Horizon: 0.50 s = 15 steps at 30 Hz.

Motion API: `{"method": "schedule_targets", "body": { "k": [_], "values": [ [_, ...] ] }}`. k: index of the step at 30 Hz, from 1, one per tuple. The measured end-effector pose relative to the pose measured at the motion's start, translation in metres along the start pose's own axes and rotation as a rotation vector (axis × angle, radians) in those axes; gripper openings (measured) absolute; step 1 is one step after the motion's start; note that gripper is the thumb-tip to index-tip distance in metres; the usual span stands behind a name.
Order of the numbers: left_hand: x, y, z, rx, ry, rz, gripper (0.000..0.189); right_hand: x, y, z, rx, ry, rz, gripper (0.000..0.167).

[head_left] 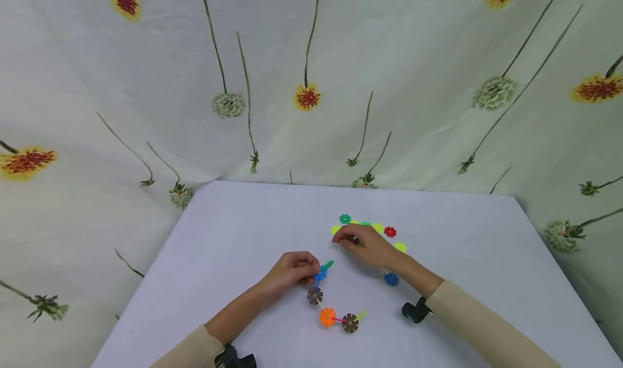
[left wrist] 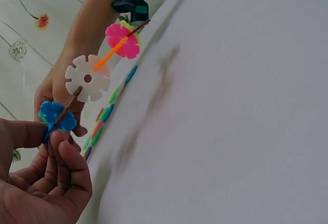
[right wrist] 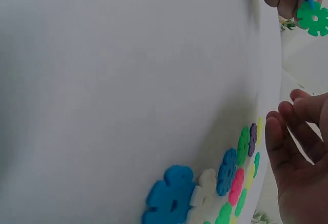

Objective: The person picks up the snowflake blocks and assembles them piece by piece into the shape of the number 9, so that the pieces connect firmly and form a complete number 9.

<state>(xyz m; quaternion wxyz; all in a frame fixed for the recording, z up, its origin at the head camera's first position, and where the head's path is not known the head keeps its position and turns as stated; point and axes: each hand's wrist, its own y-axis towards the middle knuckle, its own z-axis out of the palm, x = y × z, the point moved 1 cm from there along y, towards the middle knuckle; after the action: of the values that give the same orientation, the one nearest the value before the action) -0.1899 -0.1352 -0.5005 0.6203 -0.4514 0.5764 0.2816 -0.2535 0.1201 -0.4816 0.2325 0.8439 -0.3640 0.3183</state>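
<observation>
Snowflake-disc chain (head_left: 325,297) is pinched at its blue end by the left hand (head_left: 291,273) on the white table (head_left: 243,238), while loose discs (head_left: 384,232) are hovered over by the right hand (head_left: 365,245), fingers relaxed.

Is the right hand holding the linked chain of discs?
No, the left hand pinches the chain; the right hand reaches over loose discs.

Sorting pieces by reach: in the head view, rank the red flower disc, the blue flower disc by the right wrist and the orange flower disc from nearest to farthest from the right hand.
From the right hand:
1. Red flower disc, just beyond the knuckles.
2. Blue flower disc, beside the wrist, on the near side.
3. Orange flower disc, in the linked chain nearest the person.
</observation>
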Motion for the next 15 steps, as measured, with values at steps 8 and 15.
{"method": "schedule_targets", "body": {
  "k": [8,15],
  "values": [
    [-0.001,0.001,0.002,0.014,-0.007,0.013,0.020,-0.011,0.026,0.001,-0.008,-0.279,0.046,0.025],
    [-0.003,0.001,0.002,0.017,-0.019,0.012,0.020,-0.015,0.040,-0.003,0.033,-0.404,0.138,0.032]
  ]
}}
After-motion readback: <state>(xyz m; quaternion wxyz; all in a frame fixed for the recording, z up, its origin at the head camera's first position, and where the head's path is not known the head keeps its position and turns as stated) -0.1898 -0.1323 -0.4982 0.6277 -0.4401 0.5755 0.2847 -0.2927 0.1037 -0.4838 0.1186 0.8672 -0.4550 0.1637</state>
